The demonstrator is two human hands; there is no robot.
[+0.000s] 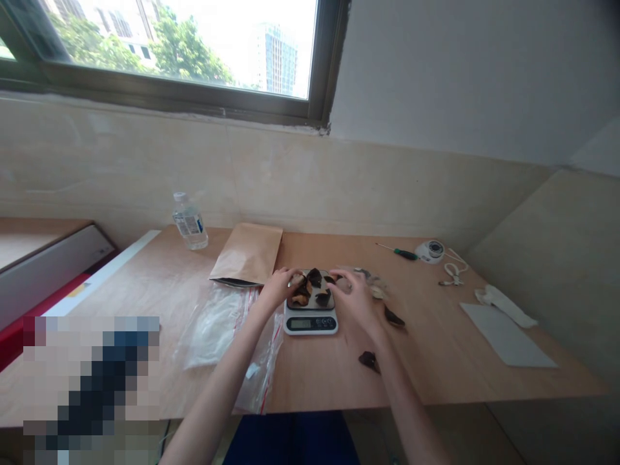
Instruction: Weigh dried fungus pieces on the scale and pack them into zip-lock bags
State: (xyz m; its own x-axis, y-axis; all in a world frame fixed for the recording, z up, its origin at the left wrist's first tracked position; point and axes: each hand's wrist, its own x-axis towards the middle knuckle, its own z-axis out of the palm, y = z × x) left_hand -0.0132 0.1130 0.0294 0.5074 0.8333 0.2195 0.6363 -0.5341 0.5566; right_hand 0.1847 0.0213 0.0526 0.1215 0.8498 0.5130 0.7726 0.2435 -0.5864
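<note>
A black-and-white digital kitchen scale (310, 323) stands mid-table, with several curled dark-brown dried pieces (310, 289) heaped on its platform. My left hand (278, 289) is at the heap's left side, its fingertips against the pieces. My right hand (352, 298) arches over the right side of the scale, fingers spread, with nothing visible in them. Two loose dried pieces (394, 316) (369, 361) lie on the table to the right of the scale, below my right hand. A pale crumpled scrap (376, 290) sits just past my right hand.
A kraft paper envelope (246, 255) and a clear plastic zip bag (227, 342) lie left of the scale on the wooden table (426, 361). Behind stand a water bottle (190, 223), a green-handled screwdriver (400, 253) and a white cable (453, 272). A grey sheet (508, 334) lies right.
</note>
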